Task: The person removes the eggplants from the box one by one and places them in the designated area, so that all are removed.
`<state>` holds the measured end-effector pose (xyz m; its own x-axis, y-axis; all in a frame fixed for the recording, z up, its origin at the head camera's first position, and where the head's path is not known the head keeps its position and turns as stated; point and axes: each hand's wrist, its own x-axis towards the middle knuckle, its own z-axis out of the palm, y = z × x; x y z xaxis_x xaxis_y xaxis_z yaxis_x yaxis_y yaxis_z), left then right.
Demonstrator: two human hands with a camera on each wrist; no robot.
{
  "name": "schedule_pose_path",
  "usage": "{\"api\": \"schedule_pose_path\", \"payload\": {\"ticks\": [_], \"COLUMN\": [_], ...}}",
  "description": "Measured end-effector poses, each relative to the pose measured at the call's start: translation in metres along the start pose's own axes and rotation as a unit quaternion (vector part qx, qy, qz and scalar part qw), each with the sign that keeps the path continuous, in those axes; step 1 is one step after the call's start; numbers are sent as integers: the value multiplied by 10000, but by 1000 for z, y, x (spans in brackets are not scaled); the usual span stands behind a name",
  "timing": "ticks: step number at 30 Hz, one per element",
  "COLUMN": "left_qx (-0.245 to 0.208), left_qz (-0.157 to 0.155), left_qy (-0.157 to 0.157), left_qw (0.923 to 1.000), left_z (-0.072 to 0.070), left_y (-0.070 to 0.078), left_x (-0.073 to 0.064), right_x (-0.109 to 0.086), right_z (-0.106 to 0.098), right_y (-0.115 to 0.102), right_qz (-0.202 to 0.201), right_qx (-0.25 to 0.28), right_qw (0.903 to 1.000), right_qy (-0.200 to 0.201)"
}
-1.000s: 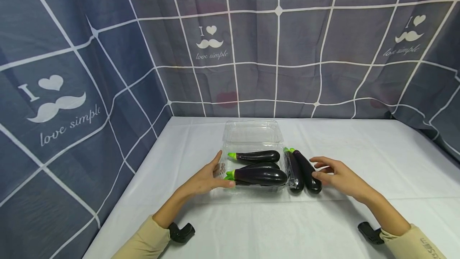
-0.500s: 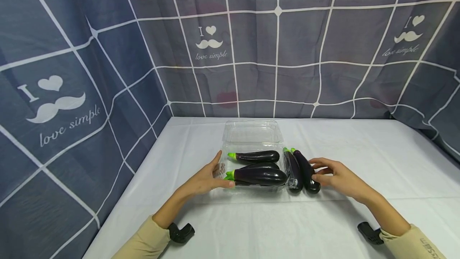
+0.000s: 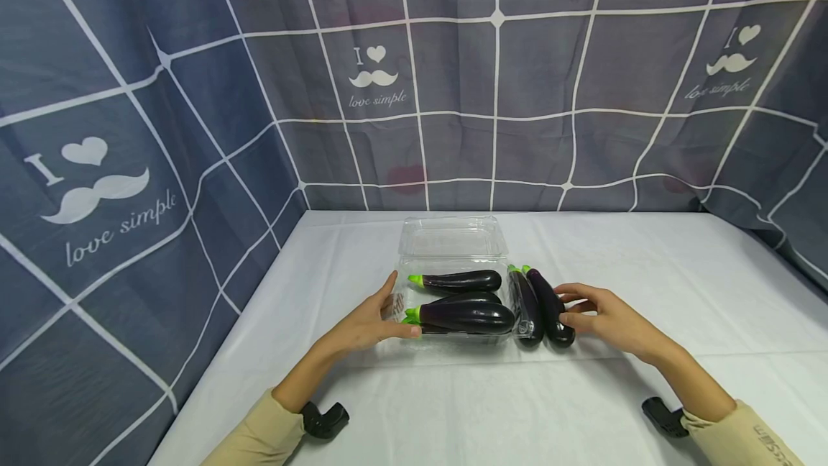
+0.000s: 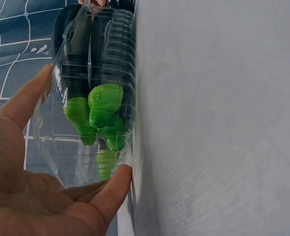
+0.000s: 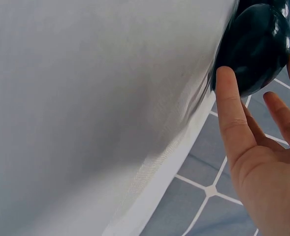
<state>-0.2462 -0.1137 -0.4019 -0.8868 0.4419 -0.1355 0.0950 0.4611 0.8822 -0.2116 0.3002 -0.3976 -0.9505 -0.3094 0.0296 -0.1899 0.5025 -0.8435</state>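
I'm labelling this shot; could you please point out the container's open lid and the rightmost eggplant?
Container's open lid [image 3: 453, 238]: head view, middle of its clear panel.
Rightmost eggplant [image 3: 550, 308]: head view, middle of its dark body.

Readable text, head view

Checked curtain [image 3: 453, 149]: "I", heart [image 3: 85, 151], moustache [image 3: 95, 196], "love simple"; print repeats three times: left side, back left, back right. Right sleeve [image 3: 737, 433]: lettering present, too unclear to read.
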Motion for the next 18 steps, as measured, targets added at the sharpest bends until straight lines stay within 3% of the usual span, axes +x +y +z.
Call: {"api": "schedule_pose_path", "payload": {"ticks": [18], "left_qx": [95], "left_qz": [64], "left_qy": [-85], "left_qw": [9999], "left_z": [-2], "left_y": [2], "left_x": [-2], "right_x": [-1], "right_z": [-1], "right_y": [-4], "right_qz": [13], "right_qx": [-522], "right_qw": [9984], "right_qy": [218]}}
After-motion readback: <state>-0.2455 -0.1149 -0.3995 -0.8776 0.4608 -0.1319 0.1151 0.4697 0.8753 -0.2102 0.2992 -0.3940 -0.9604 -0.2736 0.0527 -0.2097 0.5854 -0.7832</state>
